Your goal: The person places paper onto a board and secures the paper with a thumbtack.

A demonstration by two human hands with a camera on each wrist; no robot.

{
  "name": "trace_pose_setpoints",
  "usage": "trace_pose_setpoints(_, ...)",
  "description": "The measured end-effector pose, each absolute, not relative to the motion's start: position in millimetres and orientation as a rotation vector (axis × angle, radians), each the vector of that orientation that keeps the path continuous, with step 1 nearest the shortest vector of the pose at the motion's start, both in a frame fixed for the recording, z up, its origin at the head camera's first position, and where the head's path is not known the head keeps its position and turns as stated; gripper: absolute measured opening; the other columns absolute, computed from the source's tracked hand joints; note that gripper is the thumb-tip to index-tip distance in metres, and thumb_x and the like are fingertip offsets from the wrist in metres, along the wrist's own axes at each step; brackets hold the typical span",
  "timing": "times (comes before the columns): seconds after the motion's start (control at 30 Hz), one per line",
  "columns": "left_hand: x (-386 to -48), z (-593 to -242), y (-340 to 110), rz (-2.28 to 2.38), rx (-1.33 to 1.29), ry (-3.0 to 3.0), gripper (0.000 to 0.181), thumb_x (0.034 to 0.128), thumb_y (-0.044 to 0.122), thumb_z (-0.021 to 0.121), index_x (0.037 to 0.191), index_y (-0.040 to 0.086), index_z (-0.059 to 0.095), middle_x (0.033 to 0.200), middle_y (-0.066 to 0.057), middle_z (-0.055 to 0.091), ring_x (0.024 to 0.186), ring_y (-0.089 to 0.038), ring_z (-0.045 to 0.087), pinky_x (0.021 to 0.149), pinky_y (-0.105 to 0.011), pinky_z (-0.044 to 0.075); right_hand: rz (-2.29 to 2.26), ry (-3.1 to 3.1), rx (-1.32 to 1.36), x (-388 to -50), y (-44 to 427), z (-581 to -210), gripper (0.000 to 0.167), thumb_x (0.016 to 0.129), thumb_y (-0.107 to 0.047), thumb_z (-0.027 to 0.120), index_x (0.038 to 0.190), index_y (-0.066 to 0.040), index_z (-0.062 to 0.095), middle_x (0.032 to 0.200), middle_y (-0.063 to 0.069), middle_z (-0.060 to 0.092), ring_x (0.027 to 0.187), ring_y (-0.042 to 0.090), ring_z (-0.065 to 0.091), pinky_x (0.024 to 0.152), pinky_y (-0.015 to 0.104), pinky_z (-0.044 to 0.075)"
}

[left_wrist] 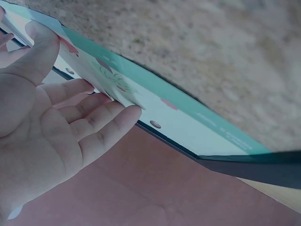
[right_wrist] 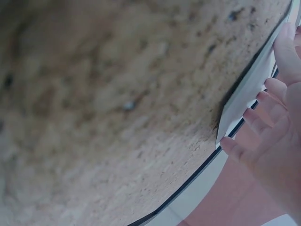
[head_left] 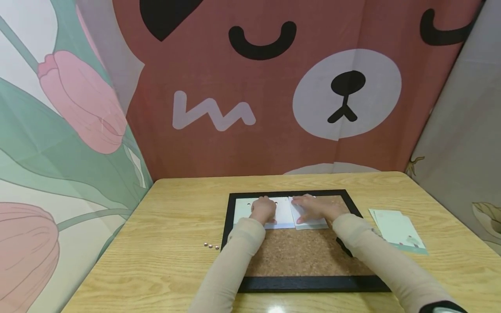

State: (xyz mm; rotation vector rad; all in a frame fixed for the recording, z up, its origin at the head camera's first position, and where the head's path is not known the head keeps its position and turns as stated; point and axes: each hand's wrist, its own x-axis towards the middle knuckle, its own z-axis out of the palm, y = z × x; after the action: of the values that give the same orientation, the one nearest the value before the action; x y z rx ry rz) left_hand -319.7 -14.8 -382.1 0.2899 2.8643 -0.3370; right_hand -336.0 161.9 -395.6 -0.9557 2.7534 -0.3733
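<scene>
A cork board with a black frame lies on the table, and note sheets stand in a row along its far edge. The leftmost sheet is pale green and has a round metallic pin near its top. My left hand touches the middle sheet with its fingers extended, thumb near the green border in the left wrist view. On the right sheet rests my right hand, fingers spread and nearly straight. In the right wrist view that sheet is slightly raised at one corner.
Several pale green sheets lie overlapping on the table, right of the board. To the board's left sit 3 small metallic pins. A printed cloth hangs behind the wooden table.
</scene>
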Motion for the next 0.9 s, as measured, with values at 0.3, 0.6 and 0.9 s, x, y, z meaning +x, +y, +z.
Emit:
trace_pose_setpoints(0.3, -321, -382, -14, -0.319, 0.284, 2.865, 0.055, 0.0722, 0.045, 0.067, 0.115, 0.011, 0.060, 0.102, -0.010, 0.050, 0.093, -0.022, 0.047, 0.064, -0.039, 0.049, -0.363, 2.771, -0.966, -339, 158, -395, 0.069, 0.076, -0.031, 0.069, 0.129, 0.003, 0.042, 0.132, 0.021, 0.037, 0.119, 0.037, 0.032, 0.095, 0.050, 0.029)
trace_pose_setpoints(0.6, -320, -382, -14, -0.342, 0.281, 2.865, 0.056, 0.0718, 0.046, 0.067, 0.115, 0.012, 0.060, 0.100, -0.010, 0.050, 0.092, -0.021, 0.047, 0.062, -0.037, 0.049, -0.260, 2.804, -0.829, -343, 154, -391, 0.078, 0.071, -0.040, 0.072, 0.134, -0.007, 0.041, 0.115, 0.018, 0.039, 0.104, 0.030, 0.035, 0.085, 0.050, 0.035)
trace_pose_setpoints(0.9, -318, -379, -15, -0.338, 0.288, 2.856, 0.057, 0.0723, 0.046, 0.066, 0.117, 0.011, 0.058, 0.100, -0.010, 0.050, 0.092, -0.022, 0.047, 0.063, -0.037, 0.049, -0.217, 2.786, -0.756, -349, 150, -388, 0.084, 0.065, -0.042, 0.076, 0.134, -0.011, 0.040, 0.104, 0.014, 0.039, 0.092, 0.024, 0.036, 0.072, 0.036, 0.034)
